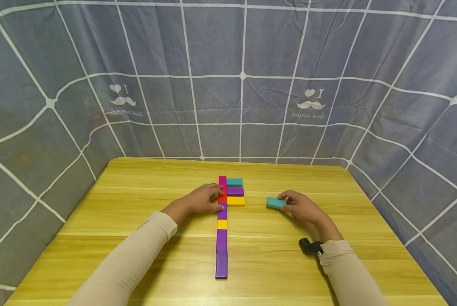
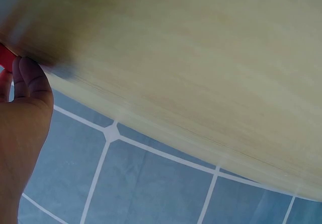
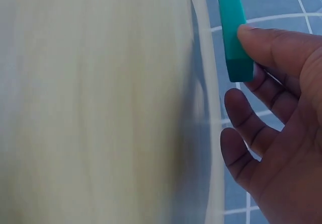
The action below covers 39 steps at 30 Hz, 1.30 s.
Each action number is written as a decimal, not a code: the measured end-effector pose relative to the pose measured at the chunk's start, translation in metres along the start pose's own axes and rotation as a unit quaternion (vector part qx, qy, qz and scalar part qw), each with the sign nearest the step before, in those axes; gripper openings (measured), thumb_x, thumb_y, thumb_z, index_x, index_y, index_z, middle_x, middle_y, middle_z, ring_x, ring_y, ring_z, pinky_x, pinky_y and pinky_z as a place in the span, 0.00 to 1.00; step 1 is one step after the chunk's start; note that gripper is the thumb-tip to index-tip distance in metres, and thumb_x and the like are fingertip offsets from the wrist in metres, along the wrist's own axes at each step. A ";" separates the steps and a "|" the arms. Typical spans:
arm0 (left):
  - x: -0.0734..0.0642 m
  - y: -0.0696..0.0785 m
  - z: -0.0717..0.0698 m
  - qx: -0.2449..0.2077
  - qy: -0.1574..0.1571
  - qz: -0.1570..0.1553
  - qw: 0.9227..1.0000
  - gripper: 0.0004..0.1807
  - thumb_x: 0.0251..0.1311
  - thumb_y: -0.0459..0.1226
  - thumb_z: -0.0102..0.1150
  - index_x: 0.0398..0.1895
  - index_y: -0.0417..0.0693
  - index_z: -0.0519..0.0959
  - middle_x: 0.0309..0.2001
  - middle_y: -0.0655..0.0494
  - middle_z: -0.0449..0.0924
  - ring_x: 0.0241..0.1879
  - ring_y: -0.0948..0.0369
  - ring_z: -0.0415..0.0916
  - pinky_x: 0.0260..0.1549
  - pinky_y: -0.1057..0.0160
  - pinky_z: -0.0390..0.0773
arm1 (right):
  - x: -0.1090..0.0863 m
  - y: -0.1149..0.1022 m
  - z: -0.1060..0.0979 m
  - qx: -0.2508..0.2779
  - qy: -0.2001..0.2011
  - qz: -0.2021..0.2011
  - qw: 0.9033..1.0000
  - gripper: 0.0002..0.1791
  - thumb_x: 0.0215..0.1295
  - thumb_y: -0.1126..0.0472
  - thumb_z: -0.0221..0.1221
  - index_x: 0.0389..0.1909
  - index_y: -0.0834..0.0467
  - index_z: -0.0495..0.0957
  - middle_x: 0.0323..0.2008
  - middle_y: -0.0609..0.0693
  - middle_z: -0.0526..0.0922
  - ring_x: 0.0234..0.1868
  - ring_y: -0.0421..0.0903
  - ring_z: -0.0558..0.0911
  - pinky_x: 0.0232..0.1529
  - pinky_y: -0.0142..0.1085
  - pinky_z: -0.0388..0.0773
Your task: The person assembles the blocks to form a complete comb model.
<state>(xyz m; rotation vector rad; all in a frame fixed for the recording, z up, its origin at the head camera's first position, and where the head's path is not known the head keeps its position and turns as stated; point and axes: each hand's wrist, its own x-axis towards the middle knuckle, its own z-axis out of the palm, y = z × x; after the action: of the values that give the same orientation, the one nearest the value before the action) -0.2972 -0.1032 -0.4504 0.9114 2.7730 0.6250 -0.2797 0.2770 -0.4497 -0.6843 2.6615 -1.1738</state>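
My right hand (image 1: 298, 205) pinches a teal block (image 1: 274, 202) between thumb and fingers, off to the right of the other blocks. In the right wrist view the teal block (image 3: 232, 38) juts from the fingertips, the two lower fingers apart from it. My left hand (image 1: 202, 198) has its thumb and fingertips around a red block (image 1: 223, 198) in a long column, the thumb reaching a purple block (image 1: 222, 213) just below. A magenta block (image 1: 222, 180) tops the column. Fingers partly hide the red block (image 2: 6, 58) in the left wrist view.
Teal (image 1: 234, 182), purple (image 1: 235, 191) and yellow (image 1: 236, 201) blocks lie sideways against the column's upper right side. Lower down come a small yellow block (image 1: 222, 224) and two purple blocks (image 1: 221, 263). A grey checked curtain (image 1: 221, 102) surrounds the wooden table (image 1: 156, 267).
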 end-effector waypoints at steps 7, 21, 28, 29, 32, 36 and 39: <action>0.000 0.000 0.000 0.006 0.003 0.006 1.000 0.29 0.62 0.50 0.64 0.62 0.43 0.75 0.70 0.46 0.66 0.70 0.47 0.59 0.71 0.51 0.56 | 0.013 -0.011 0.011 0.010 -0.002 -0.022 1.000 0.14 0.68 0.65 0.61 0.53 0.59 0.78 0.46 0.54 0.78 0.41 0.50 0.75 0.36 0.40 0.74; -0.001 0.000 0.001 0.007 0.006 0.003 1.000 0.30 0.62 0.50 0.63 0.63 0.43 0.75 0.70 0.46 0.65 0.71 0.47 0.59 0.71 0.51 0.56 | 0.030 -0.037 0.039 0.023 -0.025 -0.043 0.998 0.14 0.67 0.67 0.61 0.52 0.60 0.78 0.50 0.53 0.79 0.43 0.49 0.74 0.40 0.39 0.75; -0.001 -0.001 0.002 0.006 0.009 0.006 1.000 0.29 0.62 0.50 0.63 0.62 0.43 0.75 0.70 0.47 0.66 0.70 0.47 0.60 0.71 0.51 0.56 | 0.033 -0.048 0.056 0.028 -0.045 -0.050 0.997 0.13 0.66 0.68 0.62 0.51 0.61 0.78 0.47 0.53 0.79 0.40 0.48 0.73 0.39 0.37 0.74; -0.001 -0.001 0.002 0.005 0.009 0.006 1.000 0.29 0.62 0.50 0.63 0.62 0.43 0.75 0.70 0.47 0.66 0.70 0.47 0.60 0.71 0.51 0.57 | 0.033 -0.049 0.058 0.028 -0.046 -0.049 0.997 0.13 0.66 0.68 0.62 0.51 0.60 0.78 0.47 0.52 0.79 0.40 0.48 0.73 0.40 0.37 0.74; -0.001 -0.001 0.002 0.005 0.009 0.007 1.000 0.30 0.62 0.50 0.63 0.62 0.43 0.75 0.70 0.47 0.66 0.70 0.47 0.60 0.71 0.51 0.57 | 0.034 -0.052 0.065 0.023 -0.052 -0.043 0.997 0.13 0.66 0.68 0.62 0.50 0.58 0.79 0.46 0.50 0.79 0.40 0.47 0.73 0.41 0.38 0.73; -0.001 -0.002 0.002 0.009 0.009 0.007 1.000 0.30 0.63 0.50 0.63 0.63 0.43 0.75 0.70 0.47 0.65 0.70 0.47 0.59 0.71 0.51 0.56 | 0.034 -0.054 0.071 0.007 -0.060 -0.033 0.998 0.13 0.66 0.67 0.62 0.50 0.56 0.79 0.39 0.48 0.77 0.39 0.47 0.72 0.40 0.39 0.72; -0.001 -0.001 0.001 0.008 0.008 0.005 1.000 0.30 0.63 0.51 0.63 0.63 0.43 0.75 0.71 0.48 0.65 0.71 0.47 0.59 0.71 0.51 0.56 | 0.034 -0.055 0.074 0.000 -0.065 -0.030 0.997 0.13 0.66 0.66 0.62 0.50 0.56 0.79 0.36 0.47 0.75 0.38 0.46 0.71 0.40 0.40 0.70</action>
<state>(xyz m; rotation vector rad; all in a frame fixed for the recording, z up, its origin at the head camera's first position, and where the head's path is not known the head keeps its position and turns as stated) -0.2962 -0.1042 -0.4519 0.9282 2.7921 0.6158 -0.2675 0.1798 -0.4585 -0.8157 2.5516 -1.1024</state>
